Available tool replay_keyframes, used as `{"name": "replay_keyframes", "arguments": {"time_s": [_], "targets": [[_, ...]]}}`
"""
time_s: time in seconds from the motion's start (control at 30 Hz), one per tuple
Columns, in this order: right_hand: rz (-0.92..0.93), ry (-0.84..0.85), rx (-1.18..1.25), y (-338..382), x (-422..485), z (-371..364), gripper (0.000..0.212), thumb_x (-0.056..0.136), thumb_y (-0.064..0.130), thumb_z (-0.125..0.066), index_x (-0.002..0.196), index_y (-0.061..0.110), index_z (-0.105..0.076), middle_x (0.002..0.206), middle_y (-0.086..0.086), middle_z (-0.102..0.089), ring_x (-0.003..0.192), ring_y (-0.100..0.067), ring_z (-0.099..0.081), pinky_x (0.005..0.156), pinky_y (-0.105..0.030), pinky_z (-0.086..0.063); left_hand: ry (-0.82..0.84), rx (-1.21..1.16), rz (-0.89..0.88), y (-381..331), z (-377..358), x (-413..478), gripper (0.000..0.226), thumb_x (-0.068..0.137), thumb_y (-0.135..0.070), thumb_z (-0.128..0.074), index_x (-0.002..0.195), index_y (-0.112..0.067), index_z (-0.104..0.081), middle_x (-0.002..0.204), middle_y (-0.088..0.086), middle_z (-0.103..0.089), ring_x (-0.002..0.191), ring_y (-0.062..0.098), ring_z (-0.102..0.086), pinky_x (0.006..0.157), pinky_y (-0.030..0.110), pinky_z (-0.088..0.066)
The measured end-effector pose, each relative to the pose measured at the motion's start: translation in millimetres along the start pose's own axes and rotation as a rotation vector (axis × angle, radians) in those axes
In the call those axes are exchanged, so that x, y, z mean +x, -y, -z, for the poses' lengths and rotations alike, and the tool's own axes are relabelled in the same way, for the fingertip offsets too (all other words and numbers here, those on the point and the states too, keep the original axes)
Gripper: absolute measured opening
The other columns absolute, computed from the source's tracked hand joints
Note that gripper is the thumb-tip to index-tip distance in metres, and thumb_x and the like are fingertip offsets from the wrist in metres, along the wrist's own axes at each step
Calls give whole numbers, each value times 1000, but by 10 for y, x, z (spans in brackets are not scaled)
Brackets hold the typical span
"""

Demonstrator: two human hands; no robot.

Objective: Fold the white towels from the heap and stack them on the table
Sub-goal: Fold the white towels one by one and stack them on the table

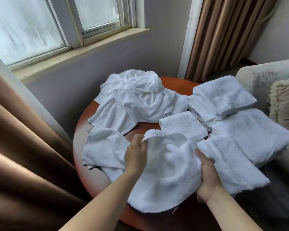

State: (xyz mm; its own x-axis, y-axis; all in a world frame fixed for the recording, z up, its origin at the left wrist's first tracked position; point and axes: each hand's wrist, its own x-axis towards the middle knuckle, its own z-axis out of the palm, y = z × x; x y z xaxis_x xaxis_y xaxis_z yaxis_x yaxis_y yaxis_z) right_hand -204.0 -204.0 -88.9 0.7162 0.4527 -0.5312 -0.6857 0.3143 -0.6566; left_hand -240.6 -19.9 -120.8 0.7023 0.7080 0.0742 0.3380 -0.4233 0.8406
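Sagging white towel, rumpled, unfolded

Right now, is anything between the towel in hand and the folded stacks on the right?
Nothing visible. The left hand and right hand grip the towel, and the folded towels lie right beside it. Only a small folded towel lies low before the tall stack.
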Motion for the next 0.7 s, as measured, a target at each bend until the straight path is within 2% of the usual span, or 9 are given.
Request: {"name": "replay_keyframes", "arguments": {"time_s": [0.07,0.13,0.2,0.27,0.37,0.4,0.5,0.6,0.7], "targets": [[29,-43,-16,52,-4,-22,39,92,33,-53,103,0,-69,97,-21,-71,84,-31,-70,73,-38,-58,-74,-79,19,2,117,74,23,98,-22,-50,79,-14,-57,74,1,-59,76,26,-53,67,37,-38],[114,-81,-89,108,-6,-60,23,86,15,-54,84,0,-70,80,-17,-67,69,-26,-67,63,-32,-53,-121,-154,48,-27,242,173,36,98,-23,-51,63,-22,-43,61,-4,-47,68,24,-44,60,35,-29],[197,-86,-97,189,3,-130,26,83,4,-48,64,3,-67,63,-10,-62,54,-18,-64,50,-24,-50,-83,-217,83,-106,357,260,26,95,-22,-56,72,-23,-45,65,-8,-47,67,20,-45,58,32,-32],[247,-20,-32,294,0,-251,38,85,6,-47,57,10,-72,61,-8,-65,54,-17,-66,49,-22,-53,43,-191,153,-197,456,297,17,89,-16,-62,97,-20,-47,81,-8,-50,71,10,-51,56,21,-38],[244,26,-32,386,-4,-387,21,81,23,-59,86,11,-75,81,-13,-73,69,-23,-71,57,-29,-58,234,-136,162,-283,579,309,45,79,0,-58,117,-18,-40,97,-6,-48,80,15,-54,52,20,-41],[209,17,-59,392,-12,-407,30,78,30,-61,98,10,-73,91,-16,-73,75,-25,-72,61,-32,-59,283,-119,146,-312,621,303,48,77,3,-55,118,-17,-40,99,-5,-48,83,18,-53,50,21,-42],[160,-4,-108,404,3,-448,44,84,35,-60,118,6,-66,111,-21,-69,94,-31,-69,79,-38,-58,332,-85,79,-344,738,347,33,76,8,-51,100,-14,-54,89,-2,-55,72,16,-53,43,20,-44],[313,-87,-159,424,25,-556,28,92,16,-56,115,3,-66,113,-22,-68,103,-33,-67,92,-45,-52,192,-88,-35,-337,840,414,28,81,0,-60,74,-27,-65,71,-8,-63,65,11,-58,47,9,-40],[474,-245,-238,417,63,-685,15,90,8,-60,100,12,-70,108,-17,-69,104,-33,-66,96,-48,-50,195,-208,-54,-370,902,421,33,93,-14,-58,74,-39,-66,71,-10,-67,56,0,-62,49,8,-43]]}}
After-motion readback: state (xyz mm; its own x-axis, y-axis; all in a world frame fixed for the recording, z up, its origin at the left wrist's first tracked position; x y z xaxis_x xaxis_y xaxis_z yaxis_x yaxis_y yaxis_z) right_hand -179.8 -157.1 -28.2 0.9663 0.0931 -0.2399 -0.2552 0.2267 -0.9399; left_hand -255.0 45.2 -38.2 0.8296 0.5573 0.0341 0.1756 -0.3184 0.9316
